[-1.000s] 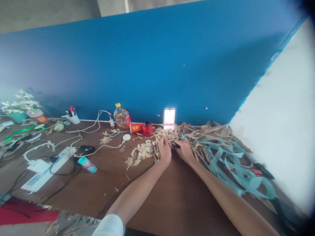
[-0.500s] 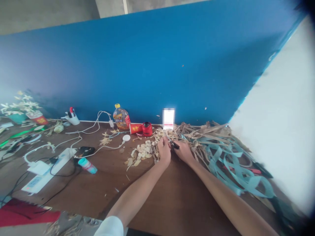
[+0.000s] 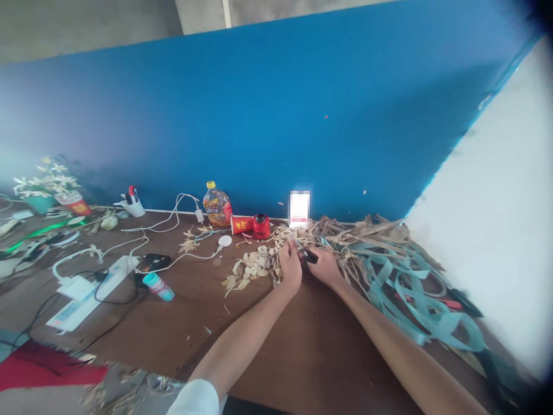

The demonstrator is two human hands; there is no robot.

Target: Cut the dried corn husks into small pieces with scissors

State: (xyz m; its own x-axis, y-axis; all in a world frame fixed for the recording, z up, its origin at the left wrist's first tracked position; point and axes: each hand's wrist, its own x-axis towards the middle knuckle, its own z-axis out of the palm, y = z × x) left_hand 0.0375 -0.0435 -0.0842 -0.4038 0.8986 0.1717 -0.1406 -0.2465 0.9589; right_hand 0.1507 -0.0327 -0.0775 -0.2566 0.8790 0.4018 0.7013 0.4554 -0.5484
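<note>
My left hand (image 3: 290, 266) is closed, fingers pinched together, beside the pile of pale dried pieces (image 3: 258, 263). What it pinches is too small to make out. Close against it on the right, my right hand (image 3: 325, 266) is wrapped round a black-handled tool (image 3: 310, 256), whose working end points toward the left fingers. The tool's kind is not clear at this size. Behind both hands a bright phone-like screen (image 3: 299, 208), blurred out, leans upright against the blue wall. Dried, straw-coloured husk strips (image 3: 345, 237) lie around the right hand.
Teal ribbon (image 3: 425, 294) lies in loops on the right. Left of the hands are a red tape roll (image 3: 261, 226), a yellow-capped bottle (image 3: 217, 206), a blue tube (image 3: 158, 287) and a white power strip (image 3: 93, 297) with cables. The blue wall (image 3: 259, 115) closes off the back.
The whole view has shifted slightly, so things sit a little further right. Both hands stay together at the same spot, the right still holding the black-handled tool, which has turned slightly.
</note>
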